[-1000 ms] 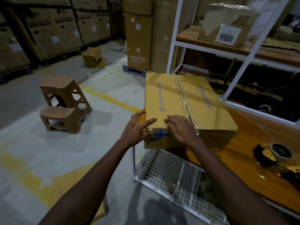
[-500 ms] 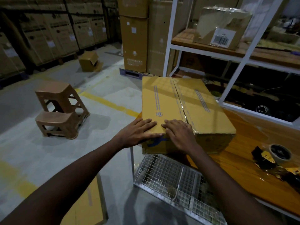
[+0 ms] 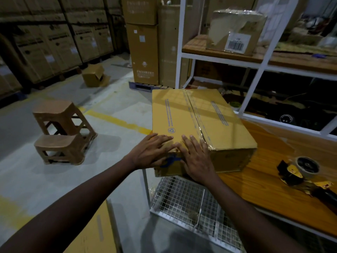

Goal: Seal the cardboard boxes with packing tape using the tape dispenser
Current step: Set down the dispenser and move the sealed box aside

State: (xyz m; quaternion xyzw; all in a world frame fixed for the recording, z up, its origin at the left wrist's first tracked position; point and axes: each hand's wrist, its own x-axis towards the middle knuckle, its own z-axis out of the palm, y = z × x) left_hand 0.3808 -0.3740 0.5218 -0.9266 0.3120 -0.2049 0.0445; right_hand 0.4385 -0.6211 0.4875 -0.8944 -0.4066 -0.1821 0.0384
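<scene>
A yellow-brown cardboard box [image 3: 215, 121] lies on the left end of a wooden table [image 3: 259, 181], its flaps closed and clear tape running along the centre seam. My left hand [image 3: 149, 152] lies flat with straight fingers on the box's near left corner. My right hand [image 3: 197, 157] presses flat beside it, over the near edge where the tape folds down. A yellow and black tape dispenser [image 3: 299, 172] with a roll of tape rests on the table at the right, apart from both hands.
A wire mesh shelf [image 3: 189, 201] sits under the table. White shelving [image 3: 255, 77] with a wrapped box [image 3: 235, 30] rises behind. Two brown plastic stools [image 3: 62, 132] stand on the floor at left. Flat cardboard [image 3: 98, 230] lies below my left arm. Stacked cartons line the back.
My left hand has slid from gripping the box's near left corner to lying flat on top. My right hand stays pressed on the near edge. The view has shifted slightly.
</scene>
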